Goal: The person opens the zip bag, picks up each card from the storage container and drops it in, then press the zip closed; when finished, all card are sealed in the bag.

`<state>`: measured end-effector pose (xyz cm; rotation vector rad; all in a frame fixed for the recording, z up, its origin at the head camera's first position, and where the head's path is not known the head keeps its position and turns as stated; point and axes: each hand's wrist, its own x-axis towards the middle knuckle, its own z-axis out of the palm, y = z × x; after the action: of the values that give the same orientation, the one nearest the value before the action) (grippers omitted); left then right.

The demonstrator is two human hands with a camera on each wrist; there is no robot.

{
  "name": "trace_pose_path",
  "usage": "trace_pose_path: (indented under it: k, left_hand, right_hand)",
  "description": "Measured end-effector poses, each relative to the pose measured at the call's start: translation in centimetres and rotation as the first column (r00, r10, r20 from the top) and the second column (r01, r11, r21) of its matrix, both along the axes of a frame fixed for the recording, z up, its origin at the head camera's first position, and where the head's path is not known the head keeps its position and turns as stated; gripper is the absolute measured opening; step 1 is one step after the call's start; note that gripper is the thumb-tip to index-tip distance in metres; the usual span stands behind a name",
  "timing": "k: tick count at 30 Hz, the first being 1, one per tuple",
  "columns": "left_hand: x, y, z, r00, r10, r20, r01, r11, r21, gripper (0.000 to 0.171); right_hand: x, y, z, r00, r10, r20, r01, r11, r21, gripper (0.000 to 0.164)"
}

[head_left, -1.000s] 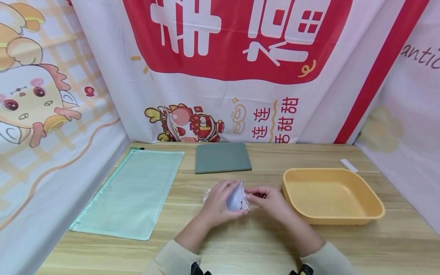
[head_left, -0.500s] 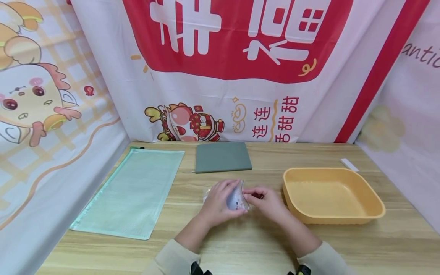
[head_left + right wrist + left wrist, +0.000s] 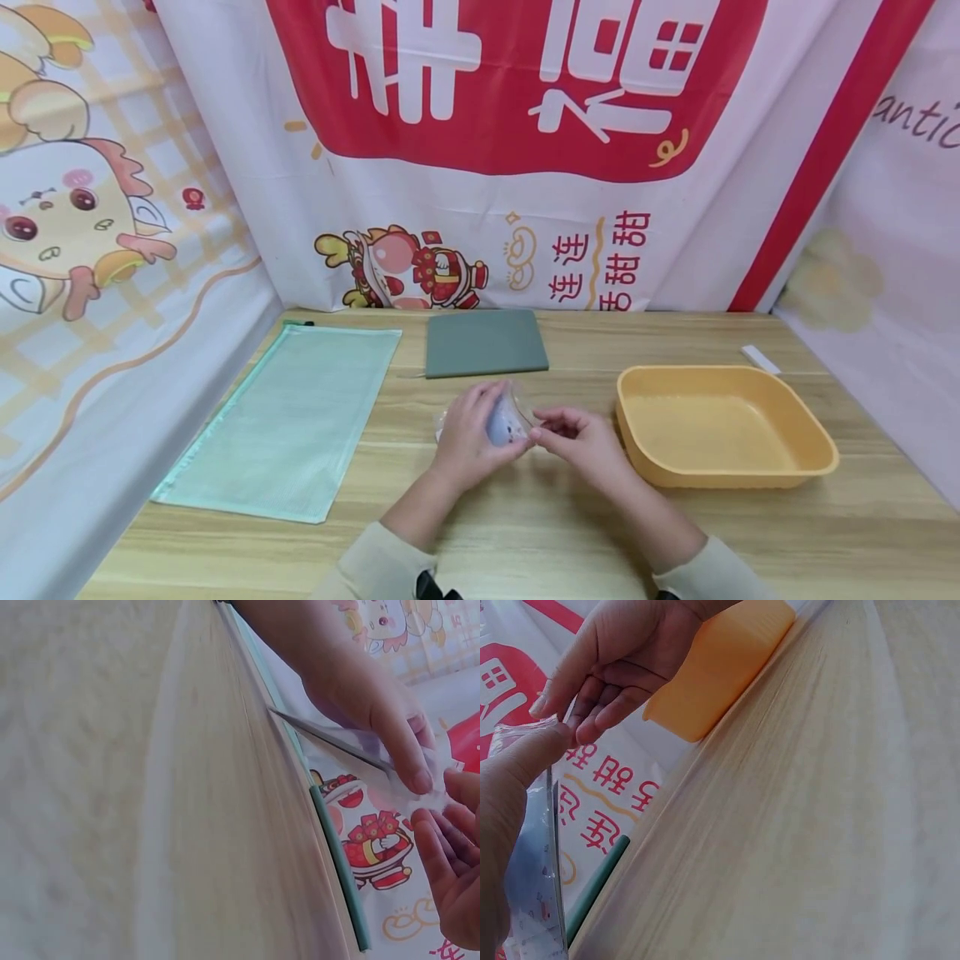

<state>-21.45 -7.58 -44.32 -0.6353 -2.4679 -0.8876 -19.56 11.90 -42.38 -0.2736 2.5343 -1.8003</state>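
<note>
A small clear plastic pouch [image 3: 504, 423] with a pale blue inside and tiny printed figures bulges in my left hand [image 3: 467, 437], which grips it from the left with fingers and thumb curled round it. At its right edge, my right hand [image 3: 581, 440] pinches the clear rim between thumb and fingertips. In the left wrist view the pouch [image 3: 536, 877] stands on edge beside the left thumb. The right wrist view shows its thin edge [image 3: 337, 742], and the fingertips of both hands meet near one corner. My left hand hides much of the pouch.
A yellow-orange plastic basin [image 3: 727, 429] stands to the right, with a small white bar [image 3: 761, 360] behind it. A grey-green notebook [image 3: 486, 343] lies behind the hands. A mint mesh zip bag [image 3: 285, 421] lies flat on the left of the wooden table [image 3: 540, 546].
My left hand and the pouch have shifted slightly left and back. More of the clear rim now shows between the two hands, while the right hand has barely moved.
</note>
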Motion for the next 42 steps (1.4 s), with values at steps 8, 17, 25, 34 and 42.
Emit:
trace_pose_path:
  k: [8,17,25,34,42]
  left_hand:
    - [0.1,0.1,0.0,0.992,0.076,-0.104,-0.067,0.994,0.091,0.088]
    - [0.4,0.1,0.2,0.994,0.088,-0.058,-0.078,0.984,0.162,0.097]
    - [0.3,0.2,1.0,0.988,-0.035,0.147,-0.043,0.868,0.494,0.08]
    - [-0.3,-0.1,1.9,0.923,-0.181,0.34,-0.124,0.695,0.708,0.024]
    - [-0.8,-0.7,2.0,0.883,-0.239,0.404,-0.147,0.676,0.722,0.023]
  right_hand:
    - [0.4,-1.5,0.5,0.991,-0.122,0.062,0.126,0.99,-0.064,0.03]
    - [0.5,-2.6,1.1,0.982,-0.178,0.059,0.182,0.98,-0.077,0.019]
    - [-0.4,-1.1,2.2,0.976,-0.215,0.023,0.216,0.972,-0.089,0.02]
    - [-1.7,0.7,3.3,0.987,-0.144,0.072,0.147,0.989,-0.027,0.026]
    - [-2.5,1.5,3.6,0.99,-0.112,0.084,0.113,0.994,-0.009,0.029]
